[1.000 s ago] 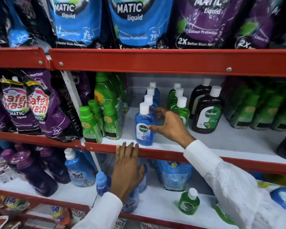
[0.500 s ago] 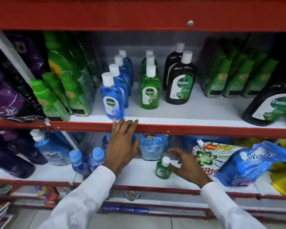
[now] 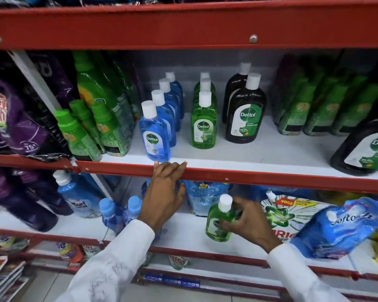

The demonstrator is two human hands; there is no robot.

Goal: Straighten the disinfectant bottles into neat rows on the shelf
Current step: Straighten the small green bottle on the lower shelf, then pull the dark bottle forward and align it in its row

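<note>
On the middle shelf (image 3: 260, 153) stand three rows of Dettol bottles with white caps: a blue row (image 3: 155, 136), a green row (image 3: 203, 127) and two dark brown bottles (image 3: 244, 112). My right hand (image 3: 247, 223) is closed around a small green Dettol bottle (image 3: 217, 223), lifted slightly and tilted over the lower shelf. My left hand (image 3: 165, 190) rests flat on the red front rail of the middle shelf, fingertips just below the front blue bottle, holding nothing.
Green bottles (image 3: 81, 134) lean at the left of the blue row; green refill packs (image 3: 314, 107) and a large dark Dettol bottle (image 3: 362, 149) sit at the right. The lower shelf holds blue pouches (image 3: 338, 227), a detergent pack (image 3: 286, 216) and small blue bottles (image 3: 118, 212).
My right hand left the blue row, dropped to the lower shelf and closed on the small green bottle, lifting it. My left hand stayed on the rail.
</note>
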